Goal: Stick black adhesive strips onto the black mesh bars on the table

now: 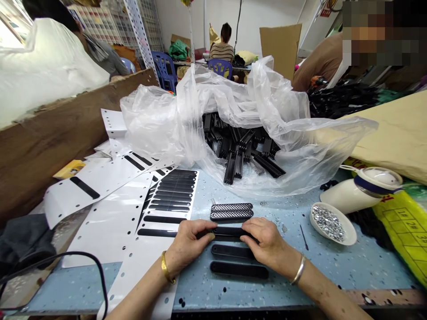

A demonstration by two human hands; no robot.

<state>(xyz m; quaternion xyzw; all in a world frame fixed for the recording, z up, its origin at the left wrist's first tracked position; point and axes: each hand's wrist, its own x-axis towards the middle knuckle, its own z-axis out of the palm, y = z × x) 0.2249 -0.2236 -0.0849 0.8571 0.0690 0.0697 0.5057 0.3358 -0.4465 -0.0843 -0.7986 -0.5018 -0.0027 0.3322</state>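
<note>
Forearms (147, 281), two, angled inward from the near edge. Black bar (228, 232), one: between the hands, long axis left to right. Left hand (185, 243) pinches its left end, right hand (266, 240) its right; neither nearer, thumbs on the near side. Contact with the table (287, 289): hard to tell. Nearer side, parallel: two loose bars (238, 270). Just beyond: two textured pieces (231, 214). Leftward: white sheet (147, 262).

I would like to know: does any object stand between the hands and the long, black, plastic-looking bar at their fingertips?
Nothing visible does: the left hand and the right hand touch opposite ends of the long, black, plastic-looking bar directly.
</note>
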